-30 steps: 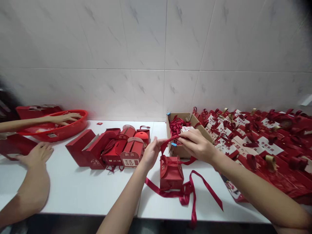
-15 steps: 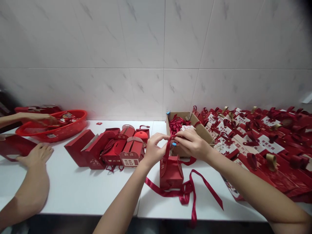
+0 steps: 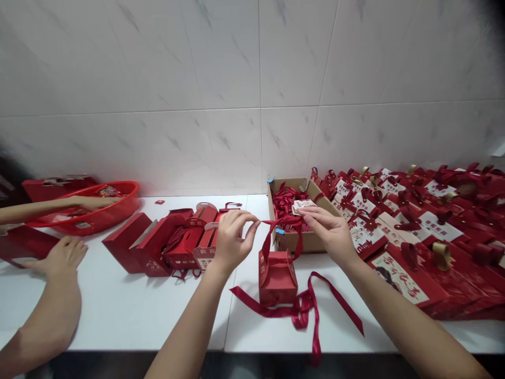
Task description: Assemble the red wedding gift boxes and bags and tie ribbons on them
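Observation:
A small red gift box (image 3: 277,276) stands on the white table (image 3: 138,310) in front of me. Above it my left hand (image 3: 232,239) and my right hand (image 3: 332,231) each pinch one end of a dark red ribbon (image 3: 281,227) that loops through the box's top. The ribbon is pulled taut between the two hands. More loose dark red ribbon (image 3: 303,310) lies coiled round the box's base and trails off the table's front edge.
An open cardboard box (image 3: 294,239) of ribbons sits just behind. Several finished red boxes with bows (image 3: 414,226) cover the right side. Folded red boxes (image 3: 173,242) lie left of centre. Another person's hands (image 3: 63,255) rest by a red basket (image 3: 90,208) at far left.
My hands have drawn apart, stretching the ribbon tight above the box. The other person's far hand has shifted inside the red basket.

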Demonstrator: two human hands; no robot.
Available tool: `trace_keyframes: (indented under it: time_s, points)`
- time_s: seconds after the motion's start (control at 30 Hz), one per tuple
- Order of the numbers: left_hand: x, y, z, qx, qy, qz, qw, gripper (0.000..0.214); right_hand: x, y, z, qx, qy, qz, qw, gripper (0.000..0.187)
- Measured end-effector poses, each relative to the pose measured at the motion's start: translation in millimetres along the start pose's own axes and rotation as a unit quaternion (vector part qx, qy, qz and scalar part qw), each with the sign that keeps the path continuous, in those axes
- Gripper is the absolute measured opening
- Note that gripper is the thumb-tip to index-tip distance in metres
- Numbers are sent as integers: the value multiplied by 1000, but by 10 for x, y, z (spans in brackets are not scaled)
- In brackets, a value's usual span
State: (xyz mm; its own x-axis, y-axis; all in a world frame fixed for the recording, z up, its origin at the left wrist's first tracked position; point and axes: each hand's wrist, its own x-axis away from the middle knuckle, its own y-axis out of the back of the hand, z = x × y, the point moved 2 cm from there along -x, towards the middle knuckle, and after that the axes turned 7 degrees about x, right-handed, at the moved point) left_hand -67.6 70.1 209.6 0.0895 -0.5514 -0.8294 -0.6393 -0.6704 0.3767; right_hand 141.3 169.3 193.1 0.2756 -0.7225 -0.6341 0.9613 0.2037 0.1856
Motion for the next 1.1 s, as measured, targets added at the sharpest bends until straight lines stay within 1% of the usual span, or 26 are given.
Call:
trace_keyframes:
  time_s: [0.1,0.2,0.3,0.43,0.53,0.6,0.67,0.77,0.87,0.97,1.03,1.1]
  points:
    - [52,112,55,-42,-1,-7,999,5,126,92,-100,42,-12,-62,997,16]
    - [151,223,115,-60,22,-23,998,4,282,188,-220,69,-21,-93,993,15]
    - [338,325,150,-52,72,-50,995,3,464,290,-354,98,-28,-108,989,14]
    - [695,381,187,2,177,-99,979,7,711,382,-514,132,-40,-101,985,14]
    - [920,350,253,83,270,-137,949,10,862,417,-610,162,-49,-96,981,16]
    - [1007,308,304,161,327,-150,919,15,941,433,-667,180,-54,-96,977,17]
    - [1049,267,343,241,374,-151,883,19,1008,443,-721,197,-61,-96,974,19]
    - [1062,240,371,327,417,-149,835,19,1090,454,-793,219,-69,-96,969,23]
    - [1064,250,396,363,437,-148,809,18,1155,476,-851,237,-74,-96,964,27]
    - [1091,236,444,363,448,-136,806,22,1215,512,-903,255,-83,-97,958,28]
    - [1147,183,485,344,453,-125,813,24,1260,528,-936,268,-90,-96,954,29]
    - [1237,98,525,306,460,-105,827,23,1311,526,-968,281,-99,-91,950,31]
